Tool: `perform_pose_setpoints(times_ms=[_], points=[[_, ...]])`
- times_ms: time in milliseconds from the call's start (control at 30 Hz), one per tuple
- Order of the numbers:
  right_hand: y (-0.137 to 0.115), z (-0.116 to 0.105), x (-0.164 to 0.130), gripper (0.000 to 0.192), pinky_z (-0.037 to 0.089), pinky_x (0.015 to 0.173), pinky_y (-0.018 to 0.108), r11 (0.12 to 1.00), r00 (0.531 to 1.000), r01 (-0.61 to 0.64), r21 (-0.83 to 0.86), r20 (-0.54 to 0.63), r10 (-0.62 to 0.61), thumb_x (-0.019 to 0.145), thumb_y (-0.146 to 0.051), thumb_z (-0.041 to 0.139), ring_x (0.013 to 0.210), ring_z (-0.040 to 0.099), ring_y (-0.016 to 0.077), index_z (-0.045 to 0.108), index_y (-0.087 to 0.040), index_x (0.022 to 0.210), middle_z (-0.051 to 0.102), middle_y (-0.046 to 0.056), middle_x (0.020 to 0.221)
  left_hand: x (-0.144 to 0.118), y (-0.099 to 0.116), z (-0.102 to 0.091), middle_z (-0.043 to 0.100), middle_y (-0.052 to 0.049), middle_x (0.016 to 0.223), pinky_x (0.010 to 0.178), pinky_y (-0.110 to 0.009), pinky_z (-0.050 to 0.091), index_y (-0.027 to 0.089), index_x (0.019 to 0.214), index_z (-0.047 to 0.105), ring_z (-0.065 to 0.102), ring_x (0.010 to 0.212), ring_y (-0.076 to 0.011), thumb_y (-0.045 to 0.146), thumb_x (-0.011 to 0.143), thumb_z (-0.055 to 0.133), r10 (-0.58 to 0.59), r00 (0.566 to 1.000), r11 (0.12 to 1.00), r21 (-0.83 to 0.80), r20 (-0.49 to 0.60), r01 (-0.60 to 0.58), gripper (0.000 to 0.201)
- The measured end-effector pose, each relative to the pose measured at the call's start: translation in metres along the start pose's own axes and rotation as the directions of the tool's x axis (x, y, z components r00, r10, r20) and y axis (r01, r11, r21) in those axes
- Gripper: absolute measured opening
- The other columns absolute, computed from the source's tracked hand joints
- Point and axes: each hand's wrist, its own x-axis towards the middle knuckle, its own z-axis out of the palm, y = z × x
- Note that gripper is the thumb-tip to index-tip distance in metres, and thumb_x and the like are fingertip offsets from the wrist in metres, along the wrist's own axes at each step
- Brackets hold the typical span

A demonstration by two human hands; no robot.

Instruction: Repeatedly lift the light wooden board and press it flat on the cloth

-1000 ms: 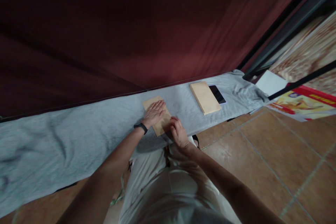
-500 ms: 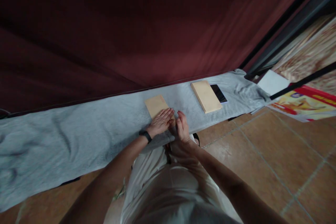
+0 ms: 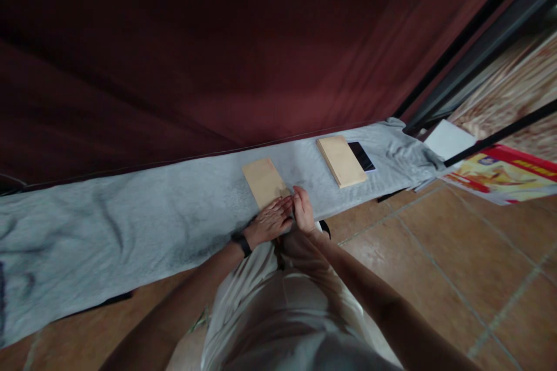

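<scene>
Grey cloth (image 3: 130,226) bears a tan envelope (image 3: 263,181), near end under both hands.

We list a matt tan paper envelope (image 3: 263,181) and a like stack (image 3: 341,160) on soft, wrinkled grey cloth (image 3: 130,220). We note a glossy black phone (image 3: 361,155), a matt maroon curtain (image 3: 217,52) and smooth terracotta floor tiles (image 3: 456,255).

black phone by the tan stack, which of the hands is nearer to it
Right. The right hand is at the near right corner of the lone tan sheet, on the side toward the black phone. The left hand lies flat beside it, farther from the phone.
</scene>
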Motion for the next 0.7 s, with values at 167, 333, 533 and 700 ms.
perform_pose_setpoints(times_ms=[167, 333, 533, 700], points=[[0.004, 0.001, 0.002, 0.044, 0.045, 0.111, 0.051, 0.999, 1.0, 0.003, -0.037, 0.009, -0.003, 0.104, -0.039, 0.03, 0.125, 0.057, 0.0272, 0.056, -0.017, 0.131, 0.063, 0.016, 0.128, -0.009, 0.013, -0.003, 0.042, -0.016, 0.159, 0.125, -0.042, 0.023, 0.011, 0.152, 0.041, 0.034, 0.15, -0.0222, 0.04, 0.103, 0.042, -0.009, 0.999, 1.0, 0.012, -0.034, 0.01, 0.058], [0.008, 0.005, 0.006, 0.041, 0.047, 0.106, 0.046, 0.987, 0.995, 0.042, -0.152, 0.096, -0.028, 0.094, -0.023, 0.038, 0.116, 0.058, 0.0261, 0.056, -0.015, 0.131, 0.063, 0.015, 0.121, -0.021, 0.026, -0.004, 0.05, -0.017, 0.153, 0.124, -0.046, 0.028, 0.012, 0.145, 0.05, 0.042, 0.146, -0.0245, 0.042, 0.102, 0.045, -0.031, 0.997, 0.999, 0.009, -0.077, 0.032, 0.052], [0.006, 0.011, 0.022, 0.037, 0.049, 0.099, 0.046, 0.949, 0.989, 0.025, -0.315, 0.146, 0.023, 0.085, -0.014, 0.048, 0.104, 0.06, 0.0285, 0.061, -0.014, 0.119, 0.064, 0.015, 0.107, -0.032, 0.038, 0.003, 0.054, -0.015, 0.15, 0.122, -0.046, 0.032, 0.014, 0.147, 0.048, 0.045, 0.144, -0.0256, 0.041, 0.102, 0.041, -0.145, 0.984, 0.988, 0.031, -0.102, 0.149, 0.053], [0.003, 0.009, 0.04, 0.014, 0.052, 0.088, 0.038, 0.945, 0.978, -0.11, -0.307, 0.136, 0.158, 0.083, -0.012, 0.053, 0.087, 0.064, 0.0235, 0.065, -0.019, 0.086, 0.065, 0.007, 0.083, -0.034, 0.043, 0.01, 0.047, -0.013, 0.156, 0.119, -0.043, 0.038, 0.016, 0.157, 0.032, 0.041, 0.146, -0.0248, 0.035, 0.103, 0.036, -0.331, 0.919, 0.942, -0.018, -0.216, 0.335, 0.058]])
